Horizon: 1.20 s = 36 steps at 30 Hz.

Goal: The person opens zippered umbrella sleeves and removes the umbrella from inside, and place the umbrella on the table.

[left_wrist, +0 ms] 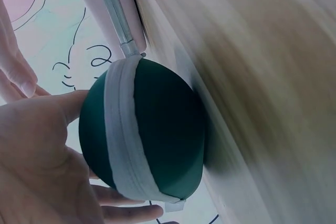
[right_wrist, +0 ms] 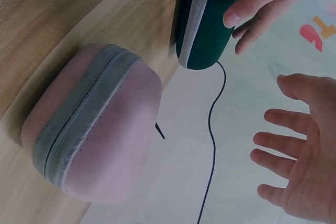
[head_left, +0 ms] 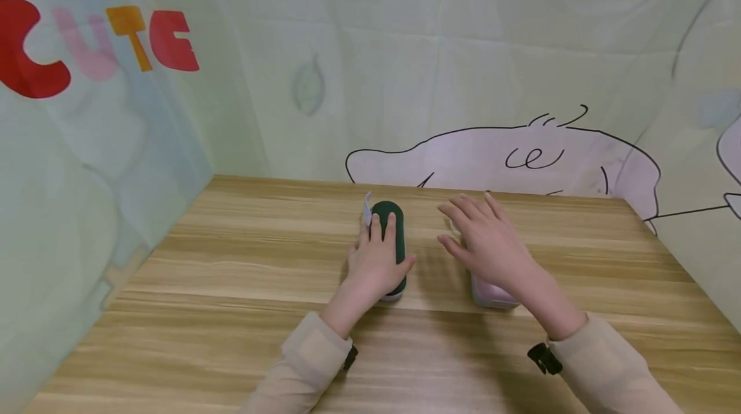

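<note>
My left hand [head_left: 375, 261] lies along a dark green oblong zip case [left_wrist: 167, 129], its fingers stretched over the top and the thumb out to the right side. A pale zipper band [left_wrist: 123, 129] runs round the green case, and a light tab [head_left: 367, 209] sticks up at its far left. Over to the right, my right hand [right_wrist: 302, 156] hovers above a pink zip case [right_wrist: 113, 129] with fingers spread and nothing held. That pink case has a grey zipper band [right_wrist: 79, 116]; in the head view the hand hides most of it.
Both cases lie on a wood-grain table [head_left: 260, 260]. Behind the table and along its sides hangs a printed cloth [head_left: 370, 67] with line drawings and coloured letters. Black straps [head_left: 545, 359] sit at the wrists.
</note>
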### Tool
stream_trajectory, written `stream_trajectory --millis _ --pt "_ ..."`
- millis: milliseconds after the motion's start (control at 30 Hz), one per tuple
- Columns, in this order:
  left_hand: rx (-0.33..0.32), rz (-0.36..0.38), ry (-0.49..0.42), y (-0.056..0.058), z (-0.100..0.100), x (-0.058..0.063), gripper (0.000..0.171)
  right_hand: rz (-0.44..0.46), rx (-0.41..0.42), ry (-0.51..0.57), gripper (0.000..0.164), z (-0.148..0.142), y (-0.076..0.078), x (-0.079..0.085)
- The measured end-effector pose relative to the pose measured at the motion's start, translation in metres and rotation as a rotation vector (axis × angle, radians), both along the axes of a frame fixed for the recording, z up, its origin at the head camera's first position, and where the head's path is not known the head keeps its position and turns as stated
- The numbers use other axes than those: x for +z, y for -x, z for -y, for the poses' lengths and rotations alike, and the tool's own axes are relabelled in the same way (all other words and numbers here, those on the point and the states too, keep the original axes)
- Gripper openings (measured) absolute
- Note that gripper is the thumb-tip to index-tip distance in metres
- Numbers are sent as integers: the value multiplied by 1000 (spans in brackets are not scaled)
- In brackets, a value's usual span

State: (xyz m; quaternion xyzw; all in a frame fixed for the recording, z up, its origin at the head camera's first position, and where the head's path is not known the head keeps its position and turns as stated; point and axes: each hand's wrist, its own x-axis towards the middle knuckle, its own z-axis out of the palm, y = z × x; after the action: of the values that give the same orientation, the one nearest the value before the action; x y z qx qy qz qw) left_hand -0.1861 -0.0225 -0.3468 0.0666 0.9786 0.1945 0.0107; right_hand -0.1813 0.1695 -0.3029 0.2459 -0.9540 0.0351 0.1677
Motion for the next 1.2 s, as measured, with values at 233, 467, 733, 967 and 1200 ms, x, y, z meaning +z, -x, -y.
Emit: stream_trajectory --millis 233,467,733,967,1200 --pt "3 0 -1 1 0 0 84 -33 34 5 50 4 7 3" --pt "2 0 6 3 -1 -2 83 -34 40 -3 49 11 12 10" --pt "13 20 4 3 -1 -1 83 1 37 -15 49 18 18 13" --pt "20 43 38 3 -4 -5 83 20 41 -27 47 21 21 9" --pt "30 50 54 7 -8 -4 85 38 47 -19 45 22 28 7"
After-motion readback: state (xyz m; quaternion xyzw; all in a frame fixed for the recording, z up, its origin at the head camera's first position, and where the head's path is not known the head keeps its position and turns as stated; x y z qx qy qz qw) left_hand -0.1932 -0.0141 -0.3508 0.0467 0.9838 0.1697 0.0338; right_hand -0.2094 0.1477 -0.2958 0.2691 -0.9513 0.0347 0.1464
